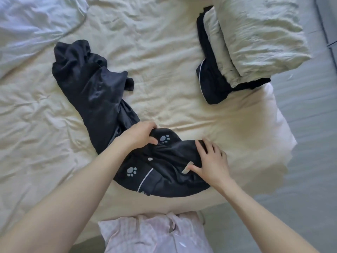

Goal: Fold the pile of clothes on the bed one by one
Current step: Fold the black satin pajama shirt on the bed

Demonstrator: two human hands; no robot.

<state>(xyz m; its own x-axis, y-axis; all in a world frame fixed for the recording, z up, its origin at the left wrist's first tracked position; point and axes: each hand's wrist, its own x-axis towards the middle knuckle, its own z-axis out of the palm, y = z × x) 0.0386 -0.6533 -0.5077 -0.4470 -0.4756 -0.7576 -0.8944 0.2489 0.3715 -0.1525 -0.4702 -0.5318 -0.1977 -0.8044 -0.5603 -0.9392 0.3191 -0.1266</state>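
Soft, even daylight fills the room; the wrinkled cream bed sheet [164,52] shows gentle shadows, slight overall softness, and wide-angle bending toward the edges.

1. The bed [164,61] carries everything; its cream sheet is creased all over.
2. Toward 6 o'clock, near the bed's edge, lies a dark pyjama top with paw prints [164,172].
3. At 9 to 10 o'clock lies a crumpled dark satin garment [91,84], its lower end meeting the top.
4. At 2 o'clock sits a pale folded pile [255,37], resting on folded dark clothes [213,84].
5. At 11 o'clock a white duvet [32,28] lies bunched.
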